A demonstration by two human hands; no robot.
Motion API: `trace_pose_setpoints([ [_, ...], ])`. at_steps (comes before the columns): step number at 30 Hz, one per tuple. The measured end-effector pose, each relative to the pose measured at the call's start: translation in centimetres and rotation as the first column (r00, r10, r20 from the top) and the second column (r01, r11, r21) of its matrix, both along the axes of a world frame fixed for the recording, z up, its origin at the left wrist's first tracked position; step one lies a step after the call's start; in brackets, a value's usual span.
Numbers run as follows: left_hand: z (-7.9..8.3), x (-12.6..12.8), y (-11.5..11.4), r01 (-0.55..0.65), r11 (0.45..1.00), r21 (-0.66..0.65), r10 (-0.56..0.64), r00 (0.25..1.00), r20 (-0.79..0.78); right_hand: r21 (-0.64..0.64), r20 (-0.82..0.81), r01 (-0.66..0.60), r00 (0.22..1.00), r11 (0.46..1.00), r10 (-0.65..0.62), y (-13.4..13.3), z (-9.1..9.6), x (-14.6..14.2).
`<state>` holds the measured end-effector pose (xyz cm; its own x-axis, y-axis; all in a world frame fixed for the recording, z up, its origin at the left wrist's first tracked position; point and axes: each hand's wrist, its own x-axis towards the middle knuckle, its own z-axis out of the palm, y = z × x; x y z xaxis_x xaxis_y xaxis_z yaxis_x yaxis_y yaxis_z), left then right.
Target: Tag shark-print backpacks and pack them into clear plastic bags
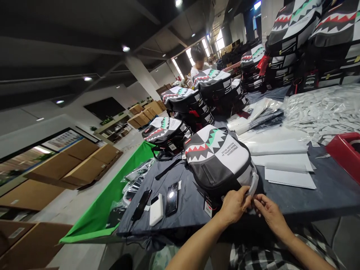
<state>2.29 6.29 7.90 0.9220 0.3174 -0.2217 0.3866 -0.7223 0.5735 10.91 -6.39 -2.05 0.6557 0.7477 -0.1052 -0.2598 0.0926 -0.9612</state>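
Shark-print backpack (pixel 216 161) lies on a dark table (pixel 317 198) at lower centre of the frame, its pale side strap (pixel 253 183) pinched in the closed fingers of the left hand (pixel 233 205). The right hand (pixel 270 215) sits just beside, fingertips drawn together at the strap's lower edge; whether they grip it is hidden.

The one view looks from the person's head, facing forward and down past their forearms; it sits close above the left hand (pixel 233 205), right hand (pixel 271 215) and backpack (pixel 218 161); the frame rolls sideways, taking in the dark table (pixel 317 195) nearby and the ceiling (pixel 70 48) of the hall beyond.
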Motion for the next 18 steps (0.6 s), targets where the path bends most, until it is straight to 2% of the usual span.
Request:
trace_pose_setpoints([
  [4, -0.1, -0.1, 0.4, 0.047, 0.997, -0.054, -0.048, 0.999, -0.006, -0.015, -0.075, -0.040, 0.996, 0.999, 0.039, 1.3, 0.2, 0.9],
  [8, 0.1, -0.2, 0.4, 0.052, 0.998, -0.021, -0.053, 0.998, -0.030, -0.037, -0.134, -0.033, 0.991, 0.999, 0.028, 2.4, 0.2, 1.0],
  [11, 0.1, -0.2, 0.2, 0.051, 0.999, 0.005, -0.050, 0.998, -0.044, -0.048, -0.178, 0.023, 0.984, 0.999, -0.032, 1.9, 0.1, 0.1],
  [13, 0.1, -0.2, 0.1, 0.041, 0.999, 0.011, -0.041, 0.998, -0.049, -0.025, -0.241, 0.007, 0.970, 1.000, -0.013, 1.0, 0.4, -0.5],
  [15, 0.2, -0.1, 0.0, 0.041, 0.999, -0.007, -0.041, 0.998, -0.047, 0.092, -0.412, -0.068, 0.906, 0.993, 0.100, 0.2, 0.8, -0.8],
  [18, 0.1, -0.1, 0.0, 0.047, 0.999, -0.019, -0.047, 0.998, -0.029, 0.375, -0.640, -0.107, 0.689, 0.921, 0.341, -0.1, 1.4, -0.4],
])
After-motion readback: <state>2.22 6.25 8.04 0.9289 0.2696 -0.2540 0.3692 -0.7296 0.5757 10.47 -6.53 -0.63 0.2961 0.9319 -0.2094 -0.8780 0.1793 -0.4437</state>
